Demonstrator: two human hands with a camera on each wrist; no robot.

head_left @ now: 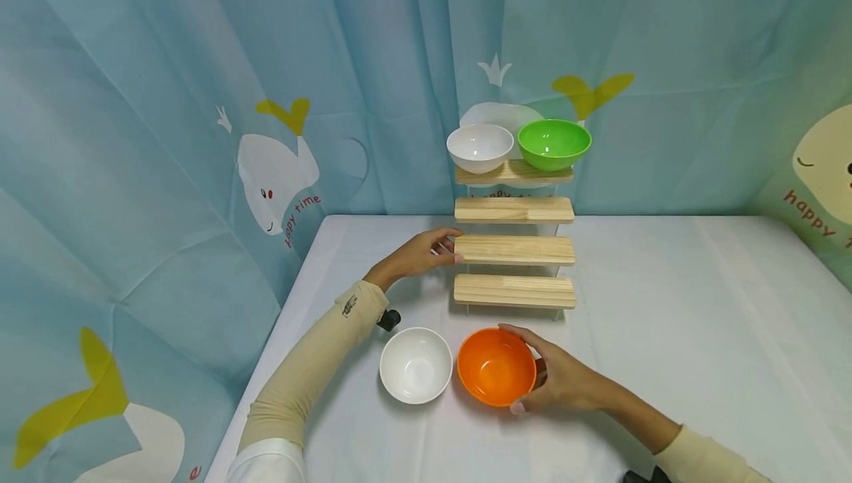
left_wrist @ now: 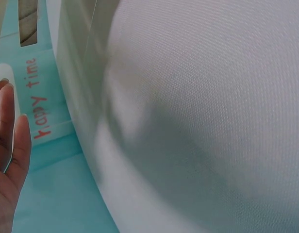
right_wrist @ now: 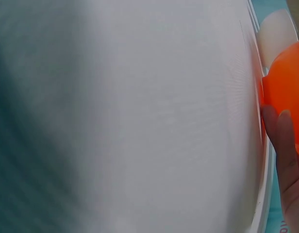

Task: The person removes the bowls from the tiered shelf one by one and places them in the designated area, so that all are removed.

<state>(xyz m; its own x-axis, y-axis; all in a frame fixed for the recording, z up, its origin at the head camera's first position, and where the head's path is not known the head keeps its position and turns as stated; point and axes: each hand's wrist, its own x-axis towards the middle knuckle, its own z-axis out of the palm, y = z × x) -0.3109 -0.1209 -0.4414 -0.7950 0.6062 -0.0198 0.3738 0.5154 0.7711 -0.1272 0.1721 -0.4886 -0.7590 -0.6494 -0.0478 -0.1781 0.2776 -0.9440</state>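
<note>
In the head view, my right hand (head_left: pixel 562 376) holds an orange bowl (head_left: pixel 495 368) by its right side, fingers and thumb spread around the wall. The bowl sits upright on the white table, its orange side (right_wrist: pixel 288 92) also visible in the right wrist view. Just left of it stands a white bowl (head_left: pixel 416 366). My left hand (head_left: pixel 422 252) grips the left end of a board on a stepped wooden display rack (head_left: pixel 514 250); some of its fingertips are hidden there. On the rack's top board sit another white bowl (head_left: pixel 480 148) and a green bowl (head_left: pixel 555 145), side by side.
A white cloth covers the table (head_left: pixel 665 335). Behind the rack and along the left hangs a blue curtain (head_left: pixel 393 83) with whale prints. The rack has several boards rising toward the curtain, on clear supports.
</note>
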